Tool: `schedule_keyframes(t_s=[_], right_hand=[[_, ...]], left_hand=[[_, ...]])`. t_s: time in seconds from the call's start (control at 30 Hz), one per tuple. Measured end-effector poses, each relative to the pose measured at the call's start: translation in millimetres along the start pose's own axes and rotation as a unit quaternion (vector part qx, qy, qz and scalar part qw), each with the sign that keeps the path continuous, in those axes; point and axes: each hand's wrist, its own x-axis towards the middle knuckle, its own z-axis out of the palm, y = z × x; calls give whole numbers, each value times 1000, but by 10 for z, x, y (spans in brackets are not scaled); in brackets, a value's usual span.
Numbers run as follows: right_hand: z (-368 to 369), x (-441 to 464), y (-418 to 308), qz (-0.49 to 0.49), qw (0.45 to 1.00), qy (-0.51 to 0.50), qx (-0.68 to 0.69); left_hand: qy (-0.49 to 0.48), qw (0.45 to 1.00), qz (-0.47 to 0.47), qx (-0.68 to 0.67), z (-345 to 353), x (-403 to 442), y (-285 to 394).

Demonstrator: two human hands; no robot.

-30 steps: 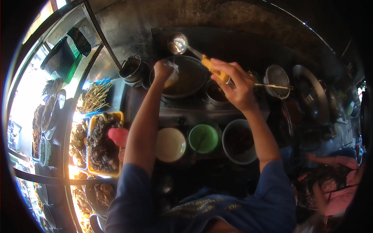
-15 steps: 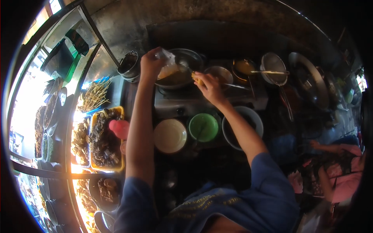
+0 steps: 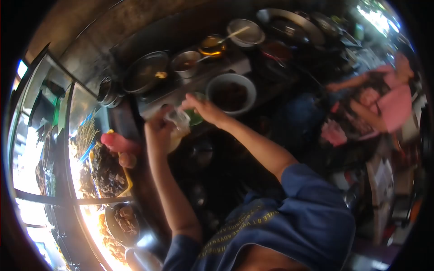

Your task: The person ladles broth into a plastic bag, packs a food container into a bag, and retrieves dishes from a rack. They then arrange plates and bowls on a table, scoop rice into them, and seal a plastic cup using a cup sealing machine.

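Note:
My left hand [image 3: 158,121] is closed around the top of a clear plastic bag [image 3: 179,118], held over the counter. A pale bowl [image 3: 173,143] shows just below the bag, though blur hides where one ends and the other starts. My right hand [image 3: 201,109] is close beside the bag, fingers stretched toward it and no tool visible in them. Partly behind that hand is a green bowl [image 3: 195,118]. A wide pan [image 3: 145,74] sits on the stove beyond, with a small yellow lump in it.
A grey basin [image 3: 231,92] with dark contents stands right of my hands. Behind are a saucepan [image 3: 186,63], a pot of orange liquid [image 3: 212,45] and a strainer [image 3: 245,32]. Dark food fills a yellow-rimmed tray [image 3: 108,171] at left. Another person [image 3: 384,99] sits at right.
The view has swung to the right. My left hand has brought the bag back from the pan toward the bowls. My right hand has let go of the ladle and come beside the bag.

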Motion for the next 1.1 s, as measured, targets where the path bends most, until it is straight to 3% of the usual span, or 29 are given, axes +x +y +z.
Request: schedule_keyframes(t_s=[0.1, 0.17, 0.33, 0.37, 0.43, 0.53, 0.6, 0.77, 0.87, 0.9, 0.97, 1.03, 1.1], right_hand=[[-313, -760, 187, 196, 980, -30, 2], [-494, -1308, 235, 265, 963, 38, 43], [-1180, -2704, 139, 218, 974, 53, 3], [-1298, -2967, 127, 212, 973, 89, -4], [-1575, -3520, 38, 209, 963, 159, -55], [-1995, -4396, 24, 166, 947, 254, -105], [-2239, -5000, 24, 140, 923, 314, -170], [-2812, -6616, -266, 106, 837, 462, -273], [-3100, -7580, -431, 98, 774, 550, -299], [-3198, -7907, -475, 98, 758, 573, -296], [-3325, -8451, -709, 141, 727, 622, -252], [-3462, -8970, -844, 117, 701, 677, -192], [-3615, -9423, -980, 102, 654, 738, -133]], left_hand=[[-71, 997, -27, 27, 550, -577, -130], [-114, 992, -46, -24, 940, -929, -244], [-230, 970, -15, -72, 1964, -1655, -54], [-264, 961, 0, -80, 2186, -1789, 34], [-242, 963, -29, -119, 2623, -2070, 180], [-386, 920, 43, -54, 3370, -2425, -86], [-492, 870, 41, -8, 3857, -2733, 14], [-535, 838, 107, 7, 5203, -3730, 765], [-653, 755, 42, -39, 5919, -4318, 1342], [-658, 751, 39, -38, 6133, -4539, 1572], [-720, 688, 12, -88, 6506, -4935, 2043], [-685, 712, 131, -78, 6985, -5389, 2232], [-675, 718, 137, -102, 7439, -5851, 2433]])
